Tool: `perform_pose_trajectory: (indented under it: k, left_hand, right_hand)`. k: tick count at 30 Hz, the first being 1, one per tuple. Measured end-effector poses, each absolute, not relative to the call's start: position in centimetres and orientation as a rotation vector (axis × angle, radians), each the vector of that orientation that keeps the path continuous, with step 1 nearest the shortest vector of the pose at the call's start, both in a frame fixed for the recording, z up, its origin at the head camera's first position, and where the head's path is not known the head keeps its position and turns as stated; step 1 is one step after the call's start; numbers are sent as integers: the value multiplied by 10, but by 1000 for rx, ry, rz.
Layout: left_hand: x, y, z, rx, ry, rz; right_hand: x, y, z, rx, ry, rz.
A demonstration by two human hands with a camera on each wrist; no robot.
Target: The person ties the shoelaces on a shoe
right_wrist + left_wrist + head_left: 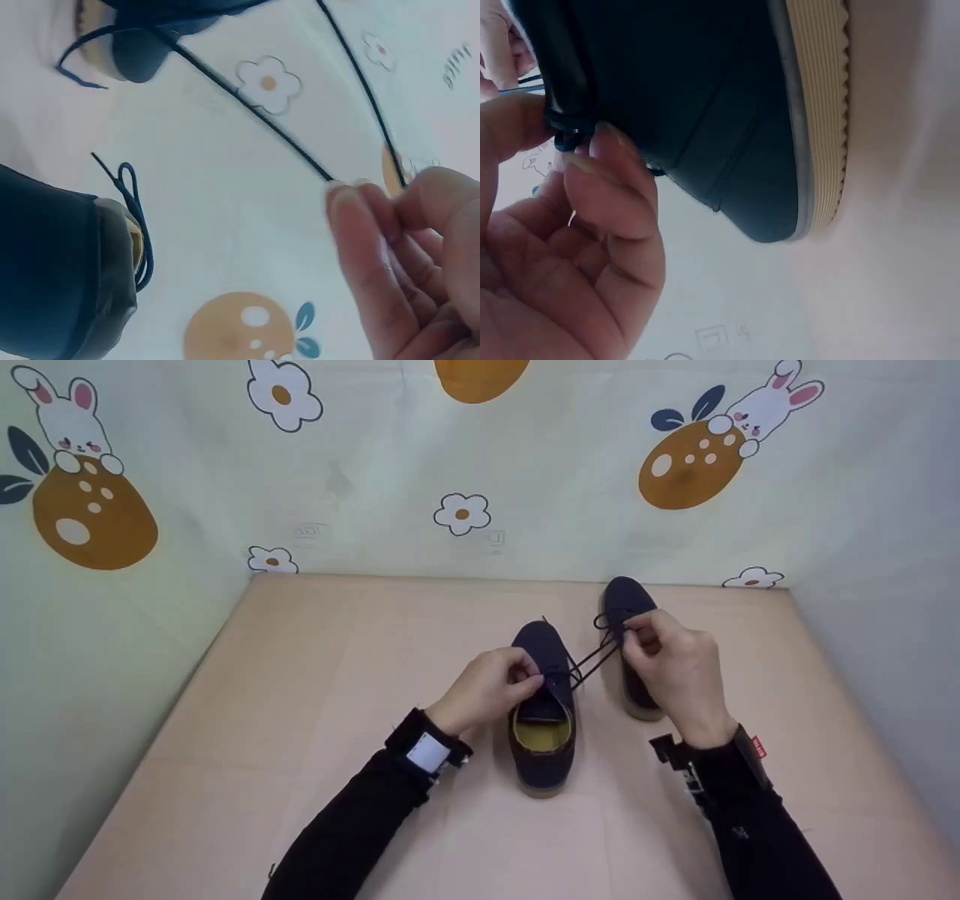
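A dark navy lace-up shoe (544, 772) with a yellowish lining stands on the table, its toe pointing away from me. My left hand (487, 686) is at its tongue, and in the left wrist view the thumb and fingertips pinch a bit of dark lace (571, 136) by the eyelets. To the right of this shoe, my right hand (679, 667) pinches its shoelace (254, 111) between thumb and forefinger. Two strands run taut from the shoe to those fingers. The second navy shoe (626, 594) lies partly hidden behind my right hand.
A pale table (300, 697) carries both shoes. Behind it hangs a light cloth (375, 472) printed with rabbits, oranges and flowers. Side walls (885, 547) close in the left and right. The second shoe has its own loose looped lace (148, 247).
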State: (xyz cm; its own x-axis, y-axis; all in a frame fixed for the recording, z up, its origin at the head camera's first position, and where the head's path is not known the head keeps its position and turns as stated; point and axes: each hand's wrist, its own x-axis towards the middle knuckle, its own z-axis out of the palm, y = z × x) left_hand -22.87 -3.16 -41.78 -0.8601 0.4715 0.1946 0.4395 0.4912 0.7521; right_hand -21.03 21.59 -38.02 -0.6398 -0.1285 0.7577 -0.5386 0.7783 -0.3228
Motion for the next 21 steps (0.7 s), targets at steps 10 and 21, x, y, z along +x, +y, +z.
perform_pose_trajectory:
  k: [10,21]
  left_hand:
    - [-233,-43,-401,647,2488,1748]
    - [-235,-54,-390,579,2376,1958]
  right_hand:
    - [-208,214,-377,492,-2089,696]
    - [-208,220,-369,438,-2060,962]
